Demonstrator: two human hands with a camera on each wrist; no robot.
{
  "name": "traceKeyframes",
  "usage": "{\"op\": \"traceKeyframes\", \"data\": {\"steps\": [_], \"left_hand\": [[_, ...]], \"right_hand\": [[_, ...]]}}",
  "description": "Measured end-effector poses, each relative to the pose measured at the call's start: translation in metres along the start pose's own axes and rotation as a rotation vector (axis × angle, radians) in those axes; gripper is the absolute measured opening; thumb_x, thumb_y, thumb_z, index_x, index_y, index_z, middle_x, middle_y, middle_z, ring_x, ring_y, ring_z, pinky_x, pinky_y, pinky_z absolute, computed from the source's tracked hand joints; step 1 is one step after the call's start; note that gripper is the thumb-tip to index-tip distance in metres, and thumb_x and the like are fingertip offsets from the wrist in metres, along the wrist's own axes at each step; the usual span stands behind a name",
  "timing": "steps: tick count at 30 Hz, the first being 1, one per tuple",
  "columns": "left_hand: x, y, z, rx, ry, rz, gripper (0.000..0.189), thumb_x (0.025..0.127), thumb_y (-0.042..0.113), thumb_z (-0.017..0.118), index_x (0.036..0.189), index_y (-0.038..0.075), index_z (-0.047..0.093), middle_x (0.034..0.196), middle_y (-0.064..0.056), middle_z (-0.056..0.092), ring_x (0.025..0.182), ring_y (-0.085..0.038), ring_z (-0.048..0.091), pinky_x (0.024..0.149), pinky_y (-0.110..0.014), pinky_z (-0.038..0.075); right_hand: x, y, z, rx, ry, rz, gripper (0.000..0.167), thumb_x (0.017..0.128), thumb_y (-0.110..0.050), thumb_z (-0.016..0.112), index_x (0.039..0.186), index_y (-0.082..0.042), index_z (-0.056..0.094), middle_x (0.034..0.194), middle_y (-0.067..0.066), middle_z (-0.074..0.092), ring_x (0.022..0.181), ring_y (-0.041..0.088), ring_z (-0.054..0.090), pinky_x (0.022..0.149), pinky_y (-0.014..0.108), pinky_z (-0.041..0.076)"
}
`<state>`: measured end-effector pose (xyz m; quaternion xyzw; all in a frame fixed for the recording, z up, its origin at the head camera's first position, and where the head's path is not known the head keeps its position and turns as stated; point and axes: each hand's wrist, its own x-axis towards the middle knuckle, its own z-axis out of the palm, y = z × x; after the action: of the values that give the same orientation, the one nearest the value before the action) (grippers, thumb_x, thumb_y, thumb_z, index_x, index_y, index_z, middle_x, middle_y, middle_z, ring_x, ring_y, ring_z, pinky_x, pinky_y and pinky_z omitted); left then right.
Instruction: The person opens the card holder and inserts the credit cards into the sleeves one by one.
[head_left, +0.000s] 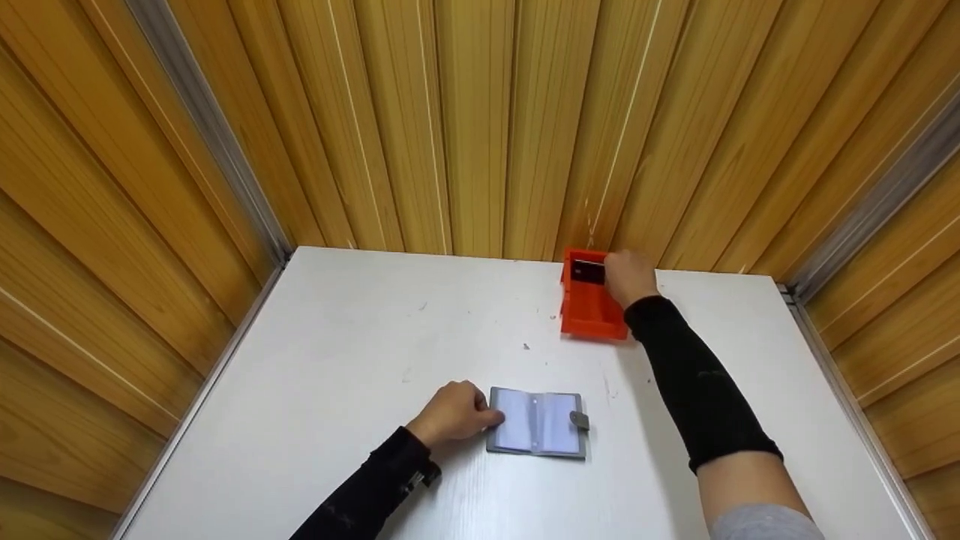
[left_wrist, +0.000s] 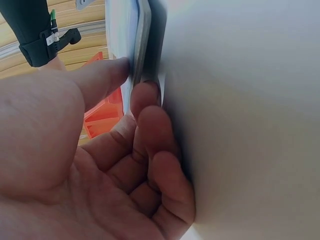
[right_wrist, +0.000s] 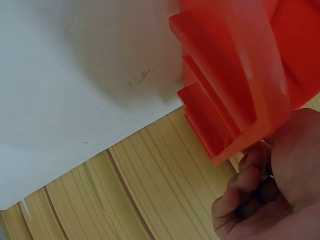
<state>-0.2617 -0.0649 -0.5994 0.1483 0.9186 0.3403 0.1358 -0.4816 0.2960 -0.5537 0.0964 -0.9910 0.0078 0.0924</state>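
Observation:
An open card holder (head_left: 556,424) with a grey cover and clear sleeves lies on the white table. My left hand (head_left: 455,411) pinches its left edge, thumb on the sleeves; in the left wrist view the fingers (left_wrist: 156,127) curl beneath the cover. My right hand (head_left: 630,276) is at the far right part of a red plastic bin (head_left: 594,330), fingers curled. Beside those fingertips, inside the bin, a black card (head_left: 588,272) appears pinched at its right end. The right wrist view shows curled fingers (right_wrist: 247,180) by the bin's rim; the fingertips' grip is hidden there.
The white table (head_left: 337,337) meets a wood-patterned back wall (head_left: 480,150) just behind the bin. Similar panels and metal corner posts stand at both sides. A snap strap (head_left: 579,421) sticks out from the card holder's right edge.

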Motion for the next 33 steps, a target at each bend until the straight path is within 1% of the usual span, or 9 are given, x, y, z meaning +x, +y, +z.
{"op": "traceKeyframes", "data": {"steps": [5, 10, 14, 17, 20, 22, 28, 33], "left_hand": [[0.000, -0.001, 0.003, -0.012, -0.009, 0.006, 0.040, 0.094, 0.034, 0.083, 0.061, 0.015, 0.071, 0.053, 0.015, 0.051, 0.055, -0.008, 0.047, 0.055, -0.024, 0.037], [0.000, -0.003, 0.006, -0.017, -0.021, 0.004, 0.042, 0.093, 0.036, 0.083, 0.058, 0.020, 0.066, 0.052, 0.016, 0.050, 0.054, -0.007, 0.045, 0.053, -0.023, 0.035], [0.000, -0.004, 0.005, -0.028, -0.025, 0.002, 0.044, 0.093, 0.036, 0.082, 0.056, 0.022, 0.062, 0.052, 0.016, 0.048, 0.054, -0.007, 0.045, 0.053, -0.024, 0.035], [0.000, -0.004, 0.004, -0.021, -0.018, 0.009, 0.044, 0.094, 0.035, 0.082, 0.057, 0.021, 0.063, 0.052, 0.016, 0.049, 0.054, -0.006, 0.046, 0.054, -0.023, 0.036], [-0.001, -0.004, 0.003, -0.014, -0.009, 0.023, 0.042, 0.093, 0.034, 0.082, 0.058, 0.020, 0.065, 0.052, 0.016, 0.049, 0.054, -0.006, 0.046, 0.054, -0.023, 0.036], [-0.001, -0.004, 0.003, -0.013, -0.007, 0.026, 0.042, 0.093, 0.034, 0.082, 0.058, 0.019, 0.065, 0.052, 0.016, 0.050, 0.054, -0.006, 0.046, 0.054, -0.023, 0.036], [0.001, -0.004, 0.001, -0.014, -0.009, 0.020, 0.042, 0.094, 0.035, 0.082, 0.058, 0.020, 0.065, 0.053, 0.016, 0.050, 0.054, -0.006, 0.045, 0.054, -0.023, 0.035], [0.001, -0.003, 0.001, -0.004, -0.001, 0.017, 0.040, 0.094, 0.035, 0.083, 0.061, 0.018, 0.068, 0.055, 0.016, 0.052, 0.056, -0.006, 0.047, 0.055, -0.023, 0.036]], "right_hand": [[-0.001, 0.001, 0.004, -0.004, 0.020, -0.008, 0.017, 0.094, 0.007, 0.063, 0.099, 0.008, 0.079, 0.097, 0.030, 0.078, 0.093, 0.048, 0.077, 0.079, 0.063, 0.064], [-0.002, 0.002, 0.008, -0.002, 0.036, -0.017, 0.018, 0.094, 0.007, 0.063, 0.099, 0.009, 0.079, 0.097, 0.031, 0.078, 0.093, 0.048, 0.077, 0.082, 0.064, 0.063], [-0.002, 0.002, 0.010, -0.018, 0.095, -0.024, 0.016, 0.093, 0.007, 0.064, 0.094, 0.009, 0.080, 0.092, 0.029, 0.078, 0.089, 0.048, 0.077, 0.081, 0.063, 0.063], [-0.001, 0.001, 0.012, -0.050, 0.141, -0.028, 0.016, 0.093, 0.006, 0.064, 0.090, 0.008, 0.080, 0.088, 0.027, 0.078, 0.086, 0.046, 0.077, 0.078, 0.061, 0.062], [0.000, 0.000, 0.014, -0.071, 0.163, -0.024, 0.017, 0.093, 0.005, 0.064, 0.088, 0.007, 0.080, 0.086, 0.027, 0.078, 0.085, 0.046, 0.077, 0.076, 0.061, 0.062], [0.001, 0.000, 0.015, -0.069, 0.160, -0.018, 0.017, 0.093, 0.006, 0.064, 0.089, 0.007, 0.080, 0.087, 0.027, 0.078, 0.085, 0.046, 0.077, 0.077, 0.061, 0.062], [0.007, -0.001, 0.014, -0.064, 0.103, -0.005, 0.019, 0.097, 0.005, 0.062, 0.097, 0.007, 0.081, 0.092, 0.028, 0.079, 0.089, 0.046, 0.077, 0.081, 0.062, 0.062], [0.010, 0.000, 0.015, -0.034, 0.108, -0.013, 0.019, 0.096, 0.008, 0.062, 0.097, 0.009, 0.081, 0.093, 0.029, 0.078, 0.091, 0.048, 0.077, 0.084, 0.063, 0.061]]}}
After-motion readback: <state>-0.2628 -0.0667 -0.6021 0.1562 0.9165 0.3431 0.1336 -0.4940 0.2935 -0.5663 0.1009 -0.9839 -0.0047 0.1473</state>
